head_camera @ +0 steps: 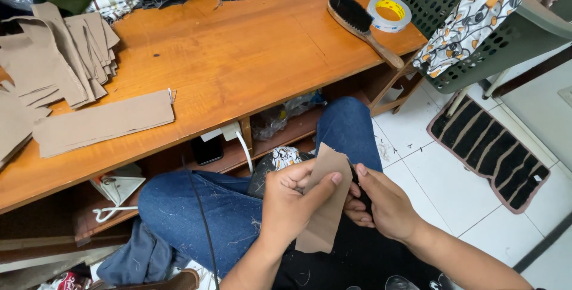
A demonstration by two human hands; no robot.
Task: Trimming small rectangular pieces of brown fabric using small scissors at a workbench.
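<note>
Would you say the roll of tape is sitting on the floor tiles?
No, the roll of tape lies on the wooden table, beside the brush.

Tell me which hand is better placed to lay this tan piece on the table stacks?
Left, probably. The left hand has its thumb across the tan fabric piece and is nearer the stacked tan pieces; the right hand only pinches its far edge.

Both forearms reach in over the lap, the left hand [292, 200] pinching with thumb extended, the right hand [381, 203] curled, fingers [356, 206] meeting
</note>
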